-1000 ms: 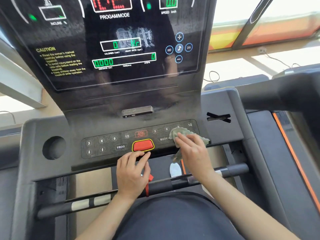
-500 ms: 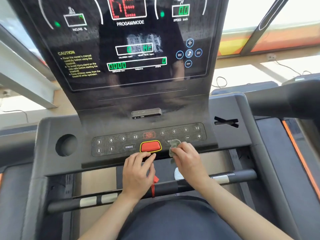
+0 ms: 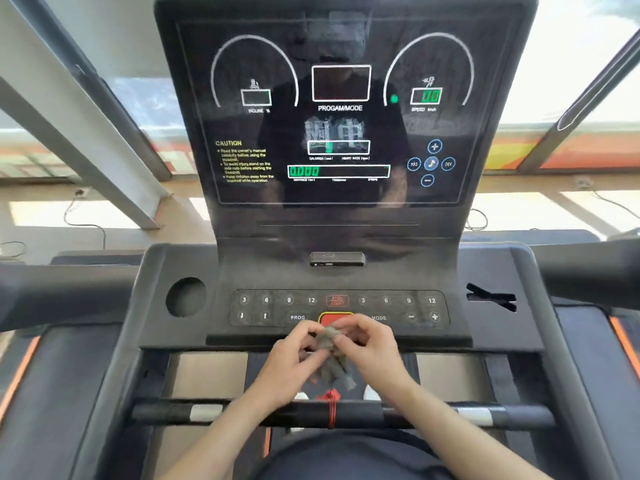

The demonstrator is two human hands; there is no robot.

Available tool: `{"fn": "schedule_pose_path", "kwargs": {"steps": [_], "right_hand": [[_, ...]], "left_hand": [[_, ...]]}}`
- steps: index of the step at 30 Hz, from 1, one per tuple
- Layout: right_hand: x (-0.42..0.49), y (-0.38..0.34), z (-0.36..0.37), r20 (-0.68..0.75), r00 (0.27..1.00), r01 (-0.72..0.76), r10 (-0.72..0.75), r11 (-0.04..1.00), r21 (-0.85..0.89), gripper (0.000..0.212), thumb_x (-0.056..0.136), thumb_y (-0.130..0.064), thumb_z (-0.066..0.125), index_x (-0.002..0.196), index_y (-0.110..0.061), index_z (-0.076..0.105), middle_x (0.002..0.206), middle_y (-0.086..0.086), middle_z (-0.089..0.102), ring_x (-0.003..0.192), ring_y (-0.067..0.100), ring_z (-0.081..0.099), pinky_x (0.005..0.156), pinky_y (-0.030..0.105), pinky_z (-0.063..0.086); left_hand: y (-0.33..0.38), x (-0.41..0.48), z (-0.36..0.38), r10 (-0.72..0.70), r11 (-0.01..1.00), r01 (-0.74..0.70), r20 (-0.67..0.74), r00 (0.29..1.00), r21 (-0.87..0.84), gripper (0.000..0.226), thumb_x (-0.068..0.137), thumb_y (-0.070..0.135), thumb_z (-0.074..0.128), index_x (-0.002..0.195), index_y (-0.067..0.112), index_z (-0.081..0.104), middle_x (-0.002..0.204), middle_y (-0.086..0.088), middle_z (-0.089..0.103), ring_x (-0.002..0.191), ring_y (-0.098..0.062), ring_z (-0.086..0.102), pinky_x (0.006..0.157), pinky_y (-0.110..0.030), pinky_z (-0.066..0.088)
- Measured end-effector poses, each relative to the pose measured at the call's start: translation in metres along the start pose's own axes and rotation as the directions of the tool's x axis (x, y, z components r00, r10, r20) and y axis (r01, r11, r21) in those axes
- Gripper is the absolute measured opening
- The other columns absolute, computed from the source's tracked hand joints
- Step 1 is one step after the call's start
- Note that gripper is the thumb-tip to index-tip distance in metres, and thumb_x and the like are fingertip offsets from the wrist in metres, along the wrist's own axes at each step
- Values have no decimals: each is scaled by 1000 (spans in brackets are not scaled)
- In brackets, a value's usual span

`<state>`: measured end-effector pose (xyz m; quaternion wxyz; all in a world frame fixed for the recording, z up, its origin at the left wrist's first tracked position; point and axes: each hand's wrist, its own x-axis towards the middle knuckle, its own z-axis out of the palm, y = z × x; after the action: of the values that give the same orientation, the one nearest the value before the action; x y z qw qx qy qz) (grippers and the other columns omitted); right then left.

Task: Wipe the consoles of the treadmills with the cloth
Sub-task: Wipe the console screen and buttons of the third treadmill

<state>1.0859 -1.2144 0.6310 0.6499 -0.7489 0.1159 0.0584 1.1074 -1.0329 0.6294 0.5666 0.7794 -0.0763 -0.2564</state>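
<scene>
Cloth (image 3: 333,358) bunched, hanging lengthwise downward — pinched by left hand (image 3: 290,362), right hand (image 3: 371,351)

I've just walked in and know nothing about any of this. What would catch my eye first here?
The tall black treadmill console fills the middle of the view, lit with green digits. Just below it, the left hand and right hand pinch a crumpled grey cloth between them, in front of the red button on the keypad.
</scene>
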Motion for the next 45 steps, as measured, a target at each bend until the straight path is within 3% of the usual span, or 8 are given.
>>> {"fn": "schedule_pose_path", "kwargs": {"steps": [5,7,12,18,24,30,35,45], "right_hand": [[-1,-3,14,264,946,253,-189,939,-233,73,73,-23,80,141,-20,54,131,-7,58,122,7,54,102,18,42],[-1,-6,19,263,944,258,-201,944,-206,73,75,-18,79,143,-18,52,132,-8,59,123,7,55,105,19,41],[3,-14,32,154,966,239,-207,943,-232,32,80,-6,78,107,-22,69,96,-15,71,91,5,66,80,17,48],[15,-19,43,50,978,208,-202,939,-273,31,74,-7,83,81,-21,56,72,-18,64,68,0,58,65,13,43],[16,-14,44,136,933,360,-334,863,-354,34,70,-10,84,98,-25,72,94,-10,63,88,3,62,77,10,45],[5,11,27,-40,921,295,-388,759,-581,26,71,-13,83,87,-24,66,83,-15,58,72,5,54,66,23,48],[-5,37,3,-218,912,91,-346,691,-717,28,68,-16,89,82,-19,64,85,-9,58,81,19,52,67,35,50],[-12,58,5,-251,886,57,-390,629,-775,28,66,-14,91,80,-15,66,85,-3,58,82,23,48,72,33,44]], "left_hand": [[19,4,-22,-124,910,22,-223,967,-414,20,101,-2,53,113,14,54,91,-8,73,73,-16,69,57,-29,57],[23,5,-25,-161,879,26,-246,956,-476,20,102,-2,50,113,14,55,92,-6,73,77,-16,69,60,-29,57],[3,0,-38,-11,998,-12,-360,933,-60,41,91,-2,60,111,33,68,113,7,67,103,-16,67,90,-39,57],[5,-4,-43,12,987,-35,-141,990,-158,30,83,25,68,113,24,73,109,2,75,104,-16,69,91,-31,55],[0,8,-65,-12,999,9,-113,994,-33,17,77,24,83,91,19,74,84,-3,75,76,-13,67,79,-41,56],[2,26,-94,116,966,31,-533,838,258,20,80,19,83,89,30,69,89,18,70,85,4,62,77,-14,45],[-10,51,-98,248,847,33,-447,859,531,18,82,22,80,96,26,69,98,13,64,89,-12,54,81,-30,43],[-34,38,-113,276,741,59,-383,882,669,18,78,21,84,94,22,77,93,9,66,83,-16,51,73,-25,33]]}}
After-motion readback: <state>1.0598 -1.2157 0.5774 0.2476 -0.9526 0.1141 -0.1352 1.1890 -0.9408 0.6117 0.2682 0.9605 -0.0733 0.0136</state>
